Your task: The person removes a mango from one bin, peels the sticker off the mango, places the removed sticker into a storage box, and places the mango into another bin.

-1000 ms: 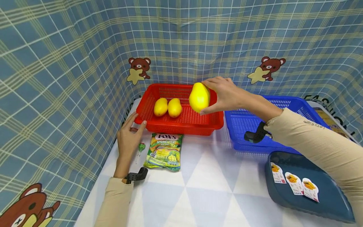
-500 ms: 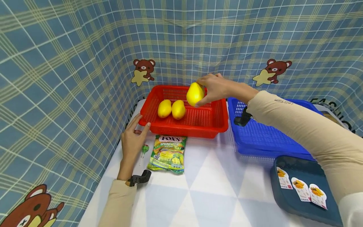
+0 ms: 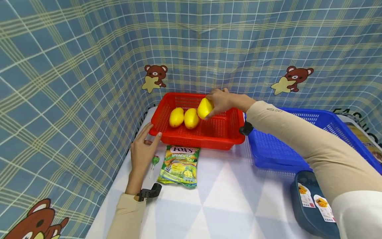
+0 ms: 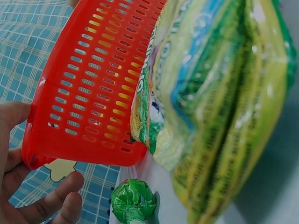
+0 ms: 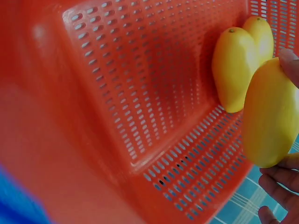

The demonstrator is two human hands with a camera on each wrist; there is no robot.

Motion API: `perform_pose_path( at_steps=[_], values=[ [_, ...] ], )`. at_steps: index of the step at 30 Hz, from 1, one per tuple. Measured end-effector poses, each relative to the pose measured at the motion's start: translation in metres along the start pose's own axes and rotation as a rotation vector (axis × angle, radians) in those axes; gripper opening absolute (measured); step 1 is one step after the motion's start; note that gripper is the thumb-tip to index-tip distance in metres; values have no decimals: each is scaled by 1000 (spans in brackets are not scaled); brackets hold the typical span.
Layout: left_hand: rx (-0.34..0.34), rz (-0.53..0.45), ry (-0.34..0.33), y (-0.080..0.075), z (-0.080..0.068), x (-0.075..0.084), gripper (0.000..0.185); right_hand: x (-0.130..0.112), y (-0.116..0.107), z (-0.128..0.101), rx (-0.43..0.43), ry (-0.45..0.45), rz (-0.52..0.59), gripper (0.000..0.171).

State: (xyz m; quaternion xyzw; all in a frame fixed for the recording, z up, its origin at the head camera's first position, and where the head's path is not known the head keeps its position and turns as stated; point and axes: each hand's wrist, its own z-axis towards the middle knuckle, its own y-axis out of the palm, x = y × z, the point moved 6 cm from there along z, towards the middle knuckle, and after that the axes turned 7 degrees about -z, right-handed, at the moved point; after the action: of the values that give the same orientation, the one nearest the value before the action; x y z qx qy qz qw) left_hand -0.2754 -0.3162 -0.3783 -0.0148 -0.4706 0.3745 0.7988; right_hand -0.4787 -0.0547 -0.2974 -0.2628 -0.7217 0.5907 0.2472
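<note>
My right hand (image 3: 221, 101) grips a yellow mango (image 3: 204, 108) low inside the red basket (image 3: 221, 141), beside two other mangoes (image 3: 184, 118) lying side by side. In the right wrist view the held mango (image 5: 271, 114) sits between thumb and fingers, next to the resting pair (image 5: 238, 60). My left hand (image 3: 144, 149) rests with straight fingers against the basket's front left corner (image 4: 32, 156), holding nothing. A green lollipop (image 3: 155, 161) and a green candy bag (image 3: 179, 165) lie on the table just beside that hand.
A blue basket (image 3: 277, 156) stands right of the red one. A dark blue tray (image 3: 301, 202) with small picture cards (image 3: 322, 204) sits at the front right. Blue checked cloth with bear prints (image 3: 89, 66) walls the white table (image 3: 232, 205) on all sides.
My right hand has carried the mango leftward and down from above the red basket's right side into it, next to the two lying mangoes. The left hand stays at the basket corner.
</note>
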Motion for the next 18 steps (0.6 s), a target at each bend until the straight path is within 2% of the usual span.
perform_pose_path(
  at_steps=[7,18],
  values=[
    [-16,-4,-16,3,0,2,53,3,14,10,-48,32,-9,107],
    [-16,13,-31,-1,2,-3,54,2,37,26,-102,37,36,109]
  ],
)
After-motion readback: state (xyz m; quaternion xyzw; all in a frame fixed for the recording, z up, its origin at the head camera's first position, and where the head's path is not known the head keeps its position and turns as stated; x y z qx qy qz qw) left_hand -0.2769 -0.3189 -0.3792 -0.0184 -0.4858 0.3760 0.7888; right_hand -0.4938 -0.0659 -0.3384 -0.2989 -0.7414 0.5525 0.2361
